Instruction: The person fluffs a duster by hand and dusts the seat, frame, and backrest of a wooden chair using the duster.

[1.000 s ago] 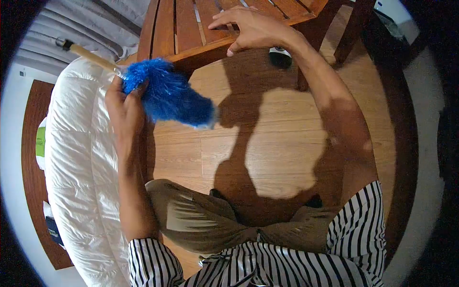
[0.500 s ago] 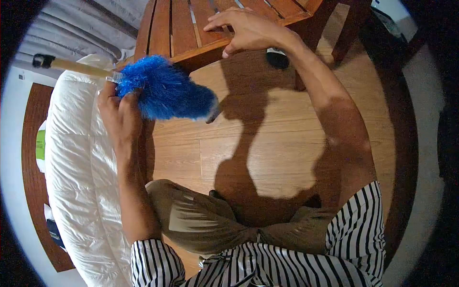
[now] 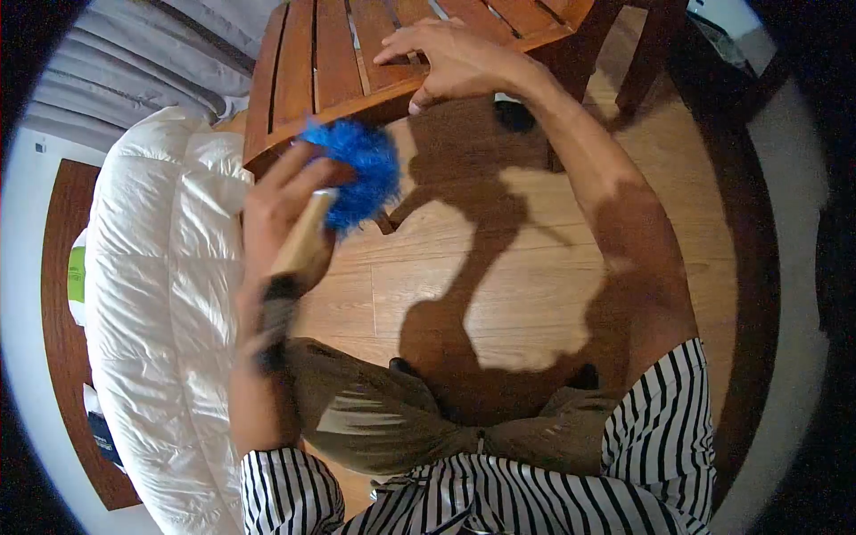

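A blue fluffy duster is in my left hand, whose fingers wrap round it where the fluff meets the light wooden handle. The handle points back toward me over my forearm, its dark end blurred. The fluffy head is close to the front edge of a slatted brown wooden table. My right hand rests at that table's front edge, thumb lower at the rim and fingers spread over the slats, with nothing in it.
A white quilt lies along the left side, below grey curtains. Wooden table legs stand at the upper right. A dark round object is under the table. My knees are at the bottom, above the wooden floor.
My left hand has turned the duster: its handle has swung from pointing left to pointing back toward me, and the hand has shifted right. My right hand has barely moved.
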`<move>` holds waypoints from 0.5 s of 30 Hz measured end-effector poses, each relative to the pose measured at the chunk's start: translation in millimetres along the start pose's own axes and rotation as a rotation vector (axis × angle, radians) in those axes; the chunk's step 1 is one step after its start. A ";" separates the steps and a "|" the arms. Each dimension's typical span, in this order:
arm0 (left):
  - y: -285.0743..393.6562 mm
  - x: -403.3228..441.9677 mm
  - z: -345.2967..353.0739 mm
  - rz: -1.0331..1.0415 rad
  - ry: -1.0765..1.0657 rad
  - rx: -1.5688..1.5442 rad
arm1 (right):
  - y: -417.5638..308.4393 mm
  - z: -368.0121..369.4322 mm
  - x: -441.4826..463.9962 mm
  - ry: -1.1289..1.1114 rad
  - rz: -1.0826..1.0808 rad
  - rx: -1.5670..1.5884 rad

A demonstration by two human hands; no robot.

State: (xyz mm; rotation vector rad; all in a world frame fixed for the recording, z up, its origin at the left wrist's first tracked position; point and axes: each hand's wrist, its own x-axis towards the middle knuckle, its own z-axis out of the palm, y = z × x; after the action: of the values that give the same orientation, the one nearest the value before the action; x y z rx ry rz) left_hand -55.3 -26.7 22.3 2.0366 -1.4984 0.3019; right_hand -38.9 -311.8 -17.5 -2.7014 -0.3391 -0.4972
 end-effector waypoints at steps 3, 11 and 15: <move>6.1 -6.1 15.6 -0.098 -0.180 0.178 | -4.2 -8.0 -2.4 -0.058 0.032 0.054; 35.1 -4.4 35.7 0.341 -0.286 0.401 | 1.9 0.3 0.2 -0.034 -0.010 0.049; 37.2 0.5 21.0 0.187 -0.248 0.453 | 1.3 -2.2 5.1 -0.047 -0.004 0.032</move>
State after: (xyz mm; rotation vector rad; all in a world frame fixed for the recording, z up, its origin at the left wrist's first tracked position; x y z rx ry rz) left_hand -92.9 -46.5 17.7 2.3517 -1.9175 0.5181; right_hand -34.5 -313.0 -14.0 -2.6859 -0.3624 -0.4259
